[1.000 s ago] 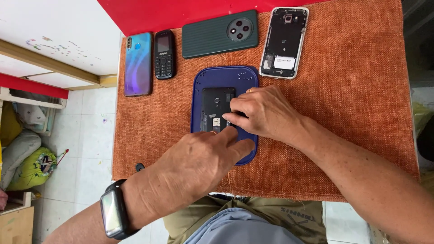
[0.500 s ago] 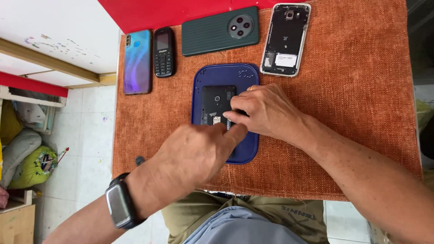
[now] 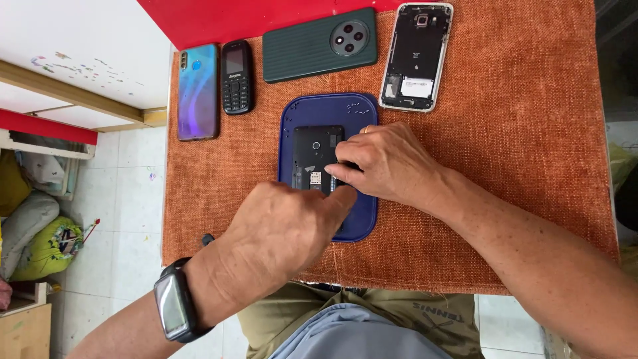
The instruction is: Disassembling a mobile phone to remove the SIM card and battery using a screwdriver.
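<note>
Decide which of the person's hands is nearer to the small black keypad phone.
Left. The left hand lies below the keypad phone, on the blue tray; the right hand sits farther right.

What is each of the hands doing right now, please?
Left hand: curled, fingers pressing on the opened black phone in the blue tray; no clear grasp.
Right hand: fingertips pinched on the same phone's edge.

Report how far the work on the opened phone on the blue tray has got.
Done: the black phone lies back-off on the blue tray, insides exposed. In hand: the right hand pinches at its right edge, and the left hand presses near its lower end. Left: no cover is back on it.
</note>
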